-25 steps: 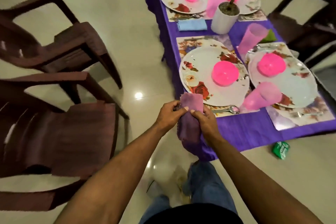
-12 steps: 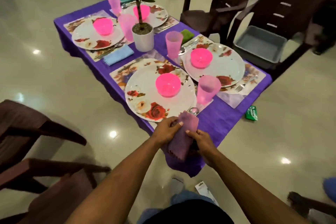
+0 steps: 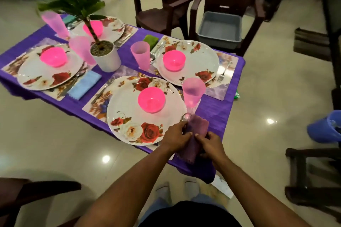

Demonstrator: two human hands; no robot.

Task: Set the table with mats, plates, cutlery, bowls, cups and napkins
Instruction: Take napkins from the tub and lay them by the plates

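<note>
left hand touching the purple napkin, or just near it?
Touching. The head view shows the left hand with fingers pinching the purple napkin; the right hand grips it too.

A low table under a purple cloth (image 3: 212, 110) bears four floral mats, the nearest one (image 3: 96, 106) just left of the left hand (image 3: 177, 137). Beyond the hands, mid-table, stands a white plant pot (image 3: 108, 59); a blue napkin (image 3: 84, 86) lies far to their left, a green one (image 3: 151, 39) far beyond.

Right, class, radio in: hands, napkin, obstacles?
Left hand and right hand both pinching purple napkin. Napkin at near plate's right edge. Spoon lies underneath.
</note>
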